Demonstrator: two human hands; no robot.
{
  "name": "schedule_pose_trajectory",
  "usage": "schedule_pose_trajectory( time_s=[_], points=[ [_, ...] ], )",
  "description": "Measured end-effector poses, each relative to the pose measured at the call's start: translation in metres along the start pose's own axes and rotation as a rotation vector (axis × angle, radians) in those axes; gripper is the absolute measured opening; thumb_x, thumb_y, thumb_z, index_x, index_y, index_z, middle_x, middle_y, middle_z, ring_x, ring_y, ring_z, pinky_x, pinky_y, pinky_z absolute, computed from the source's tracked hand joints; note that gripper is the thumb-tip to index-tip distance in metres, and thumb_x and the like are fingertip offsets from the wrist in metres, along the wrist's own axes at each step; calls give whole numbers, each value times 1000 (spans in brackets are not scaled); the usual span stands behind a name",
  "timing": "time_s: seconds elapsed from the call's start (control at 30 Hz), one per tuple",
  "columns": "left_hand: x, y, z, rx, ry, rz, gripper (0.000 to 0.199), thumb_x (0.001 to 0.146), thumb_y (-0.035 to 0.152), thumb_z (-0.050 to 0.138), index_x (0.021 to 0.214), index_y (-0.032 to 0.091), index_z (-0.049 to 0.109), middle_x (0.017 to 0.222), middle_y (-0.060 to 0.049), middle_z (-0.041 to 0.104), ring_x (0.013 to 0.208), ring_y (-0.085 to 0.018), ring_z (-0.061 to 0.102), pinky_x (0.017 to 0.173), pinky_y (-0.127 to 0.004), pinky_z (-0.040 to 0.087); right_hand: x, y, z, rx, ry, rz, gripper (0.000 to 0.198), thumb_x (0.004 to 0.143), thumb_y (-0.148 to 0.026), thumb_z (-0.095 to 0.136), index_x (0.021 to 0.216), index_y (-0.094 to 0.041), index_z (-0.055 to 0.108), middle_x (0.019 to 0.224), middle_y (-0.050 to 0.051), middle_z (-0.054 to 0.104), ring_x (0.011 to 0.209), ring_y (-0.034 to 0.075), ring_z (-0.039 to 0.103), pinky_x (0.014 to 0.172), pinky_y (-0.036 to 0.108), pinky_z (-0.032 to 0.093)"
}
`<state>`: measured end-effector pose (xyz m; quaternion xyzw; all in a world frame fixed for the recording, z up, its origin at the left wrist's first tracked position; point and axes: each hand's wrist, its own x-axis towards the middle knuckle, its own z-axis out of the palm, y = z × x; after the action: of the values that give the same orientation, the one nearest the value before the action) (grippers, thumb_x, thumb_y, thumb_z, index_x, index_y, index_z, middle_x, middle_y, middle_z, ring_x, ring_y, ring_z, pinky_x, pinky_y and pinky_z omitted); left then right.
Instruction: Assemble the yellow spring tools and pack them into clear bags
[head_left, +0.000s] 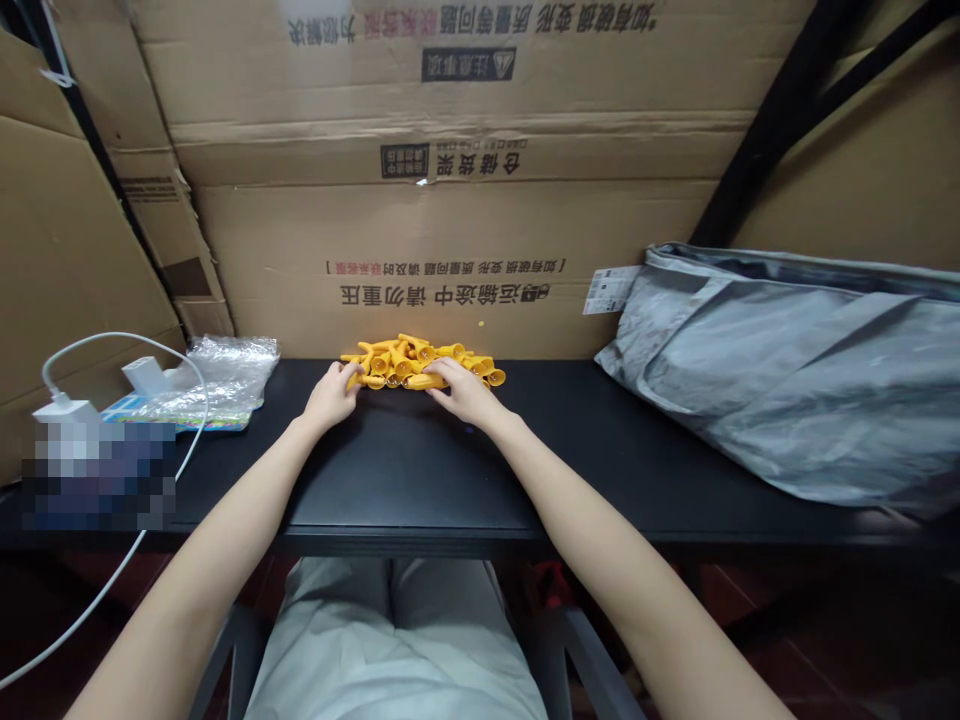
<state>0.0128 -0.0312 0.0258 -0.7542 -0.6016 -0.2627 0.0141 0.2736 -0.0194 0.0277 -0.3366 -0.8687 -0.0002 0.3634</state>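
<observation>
A heap of small yellow plastic pieces (420, 363) lies at twelve o'clock on the black counter (420, 470), against the cardboard boxes (450, 240) that wall off the back. The left hand (331, 394) rests at the heap's nine o'clock edge, fingers curled down onto the nearest pieces; whether its grip has closed on any one of them cannot be told from here. The right hand (463, 390) lies at the heap's five o'clock edge, fingers spread flat over the front pieces, its grip loose and closed on nothing. The pieces look like short tubes with flared ends, hard, light and smooth, so they would likely slide and scatter under a push, and a single one would best be pinched across its narrow stem. At nine o'clock lies a crumpled clear plastic bag (225, 375) over a printed sheet, with a white charger (64, 410) and its cable (112, 340) beside it. At three o'clock a grey fabric bag (787, 370) slumps on the counter, well apart from the heap.
</observation>
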Motion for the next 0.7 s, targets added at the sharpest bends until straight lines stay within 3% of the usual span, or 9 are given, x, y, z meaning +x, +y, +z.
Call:
schedule_pose_trajectory(
  time_s=[0.27,0.43,0.6,0.7],
  points=[
    [-4,12,4,-17,-12,165,33,87,33,47,118,25,56,109,-6,55,91,-17,59,86,-30,47,0,-4,4,33,19,-34,31,87,-20,53,117,-23,60,109,10,57,103,24,59,92,45,49],
    [-3,14,8,1,-46,162,35,88,33,47,121,25,56,113,-7,60,101,-20,59,89,-31,47,1,-5,6,39,33,-50,31,88,-19,51,117,-22,60,109,10,57,104,24,58,94,45,48],
    [-4,15,3,-2,-100,130,34,88,34,48,120,26,57,110,-3,67,96,-19,63,86,-28,47,1,-6,7,48,12,-52,30,88,-19,52,117,-23,60,109,10,57,102,24,58,93,45,48],
    [-4,15,2,-7,-58,145,35,86,35,51,118,25,57,107,-3,68,91,-19,64,82,-28,47,0,-6,7,43,-12,-48,30,87,-18,52,116,-22,61,107,10,56,99,23,59,92,44,49]
  ],
)
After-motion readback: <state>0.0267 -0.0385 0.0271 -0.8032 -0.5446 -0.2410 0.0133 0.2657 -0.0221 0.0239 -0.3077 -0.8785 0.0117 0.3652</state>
